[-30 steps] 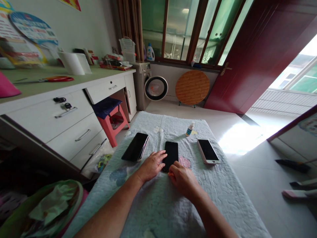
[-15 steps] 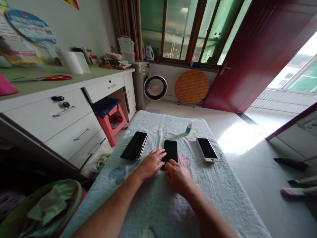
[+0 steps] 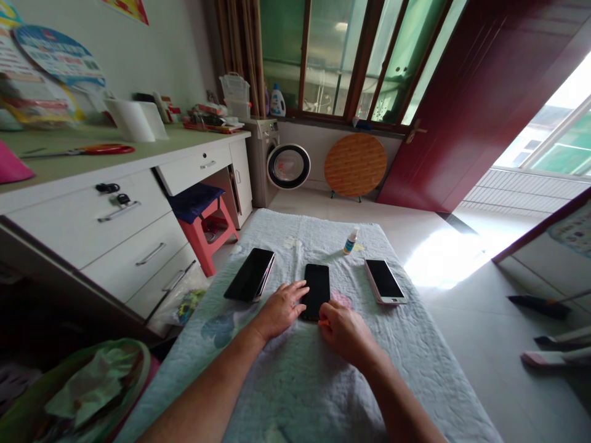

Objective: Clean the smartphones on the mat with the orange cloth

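Note:
A black smartphone (image 3: 316,288) lies screen up on the quilted cloth between my hands. My left hand (image 3: 282,309) rests at its left edge, fingers spread and fingertips touching its side. At the phone's lower right corner, my right hand (image 3: 345,326) is closed round a small orange tool (image 3: 324,322), of which only the tip shows. Left of my hands sits a stack with a dark-screened device (image 3: 250,274) on top. To the right lies a white phone (image 3: 385,281) on what looks like a pinkish case or second phone. A small spray bottle (image 3: 351,240) stands upright behind them.
The light blue quilted cloth (image 3: 286,381) covers the work surface. A white desk (image 3: 133,240) with drawers runs along the left, a red stool (image 3: 207,231) by it. A bin (image 3: 141,369) stands at lower left. Farther back are a washing machine (image 3: 261,163) and a round wooden tabletop (image 3: 354,165).
My right hand has shifted slightly right and down along the phone's lower edge, and the orange tip now shows. My left hand stays nearly in place. The view has tilted slightly.

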